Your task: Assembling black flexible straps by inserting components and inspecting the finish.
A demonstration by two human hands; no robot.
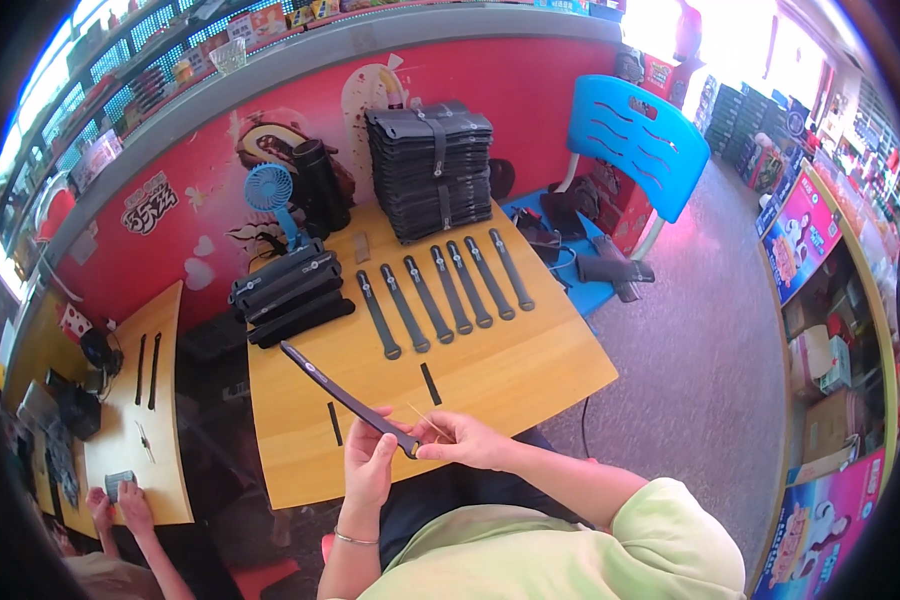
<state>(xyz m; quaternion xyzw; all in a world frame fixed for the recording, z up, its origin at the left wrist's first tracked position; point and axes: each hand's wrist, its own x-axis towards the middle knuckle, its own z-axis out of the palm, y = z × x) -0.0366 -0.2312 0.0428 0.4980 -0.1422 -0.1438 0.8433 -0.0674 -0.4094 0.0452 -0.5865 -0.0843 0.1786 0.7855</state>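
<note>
My left hand (371,468) is closed round the lower end of a dark strap (332,391), which slants up and left over the wooden table. My right hand (467,441) is closed at that same end, where a small yellowish spot shows. A thin yellowish stick (427,419) pokes out of the right fingers; its lower end is hidden. Beyond my hands, several similar straps (423,305) lie side by side, each with a loop at its near end. Two short black strips, one (335,424) left of the strap and another (429,384) farther right, lie on the wood.
A tall stack of folded black pieces (430,170) and a lower pile (290,290) stand at the back of the table (550,370). Behind the pile are a blue fan (269,188) and a black cylinder (320,185). A blue chair (638,140) stands right. Left, another person's hands (130,508) work.
</note>
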